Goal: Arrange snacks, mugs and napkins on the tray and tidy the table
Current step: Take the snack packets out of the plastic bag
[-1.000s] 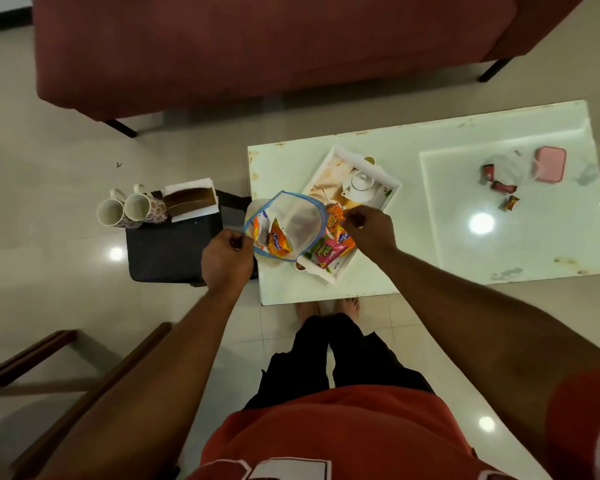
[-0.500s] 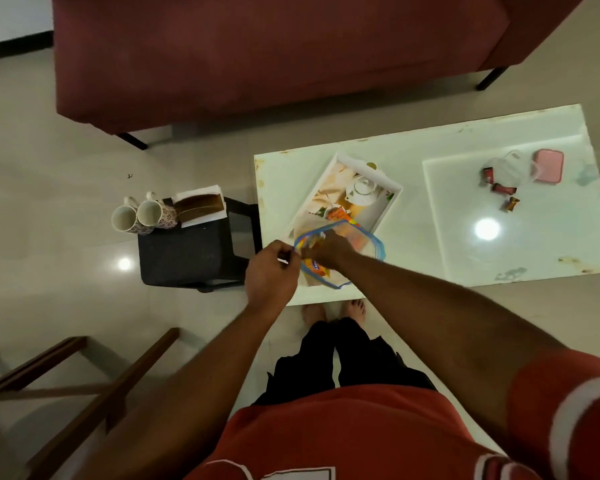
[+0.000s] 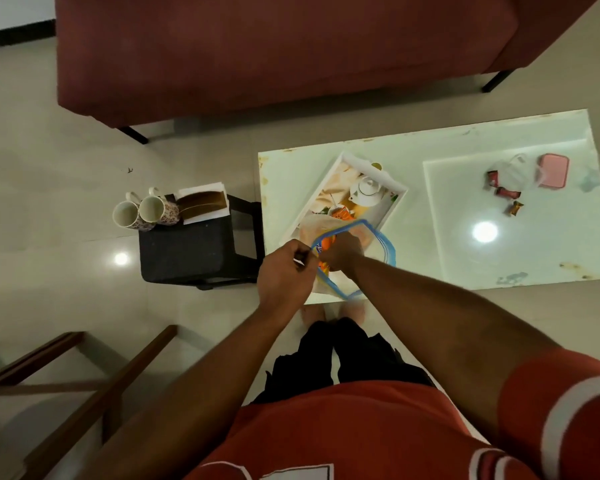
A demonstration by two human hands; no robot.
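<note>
Snack bag [image 3: 373, 237], clear, blue-rimmed: centre frame, over lower end of tray [image 3: 355, 161]. Left hand [image 3: 286, 271] pinches rim; right hand [image 3: 342, 251] inside, fingers hidden, grip cannot be told.

A home living room: a red sofa [image 3: 284, 53] on tiled floor [image 3: 49, 140], a low white bench [image 3: 430, 147], and a small black stool [image 3: 187, 251].
</note>
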